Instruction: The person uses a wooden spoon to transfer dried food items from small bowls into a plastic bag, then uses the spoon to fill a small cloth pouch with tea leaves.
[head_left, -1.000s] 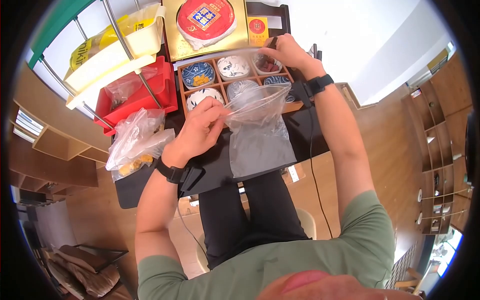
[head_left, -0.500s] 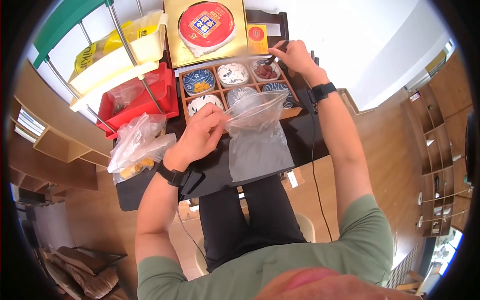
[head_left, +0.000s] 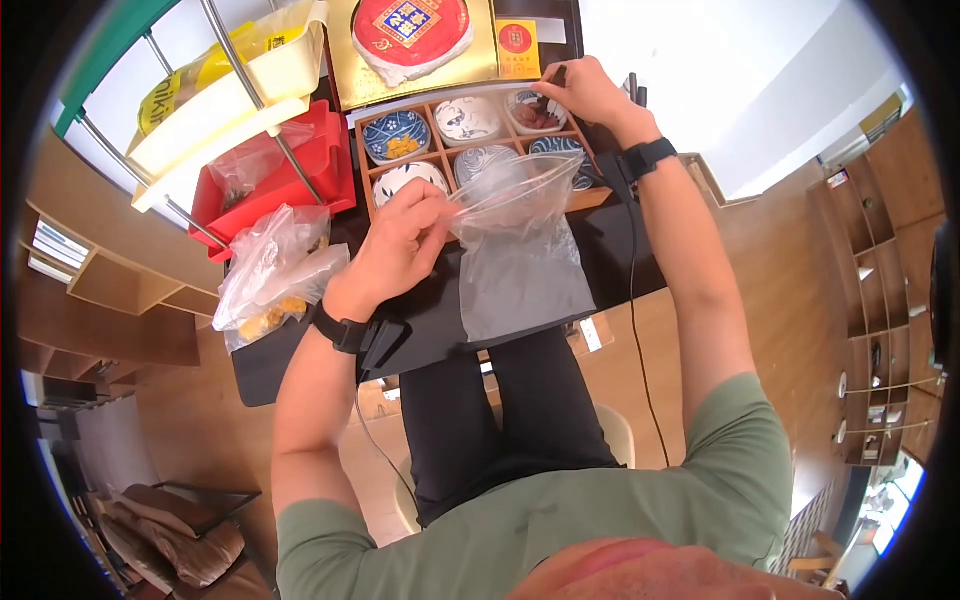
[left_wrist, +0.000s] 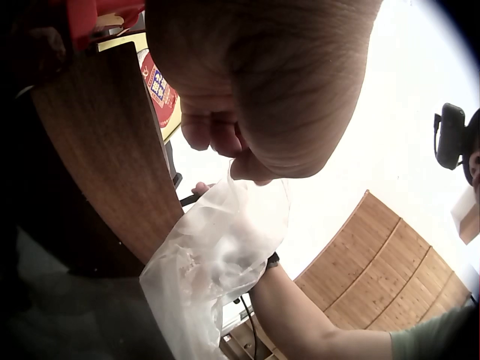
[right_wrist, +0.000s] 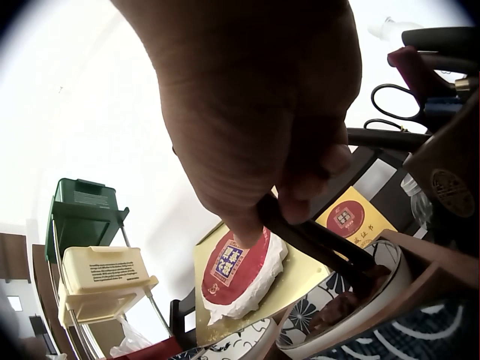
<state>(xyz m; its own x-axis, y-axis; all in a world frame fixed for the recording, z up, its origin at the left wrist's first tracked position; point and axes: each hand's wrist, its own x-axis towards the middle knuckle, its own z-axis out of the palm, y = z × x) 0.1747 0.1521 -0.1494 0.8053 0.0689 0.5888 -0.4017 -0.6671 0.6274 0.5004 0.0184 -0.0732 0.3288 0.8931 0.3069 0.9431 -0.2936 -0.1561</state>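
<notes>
My left hand (head_left: 400, 245) pinches the rim of a clear zip bag (head_left: 522, 285) and holds it mouth up at the near side of a compartmented wooden box (head_left: 592, 197). The bag's mouth gapes over the front bowls. At the far right compartment, my right hand (head_left: 592, 95) grips dark tongs (right_wrist: 307, 236). Their tips reach down among reddish-brown pieces (right_wrist: 330, 311) in a patterned bowl (right_wrist: 403, 274). The right wrist view shows the tips right at the pieces, partly hidden there. Yellow pieces (head_left: 402, 147) lie in a blue bowl (head_left: 378, 127) at the far left.
Behind the box lies a round red-wrapped cake (head_left: 412, 30) on a gold box (head_left: 485, 60), beside a yellow card (head_left: 517, 50). To the left stand a red bin (head_left: 335, 170), a cream tray rack (head_left: 220, 130) and a bag of yellow pieces (head_left: 280, 270). A cable (head_left: 637, 330) hangs beside the right arm.
My right hand moved off to the right from over the bowl, and the tongs then came back down into the reddish-brown pieces. The left hand keeps holding the bag in place.
</notes>
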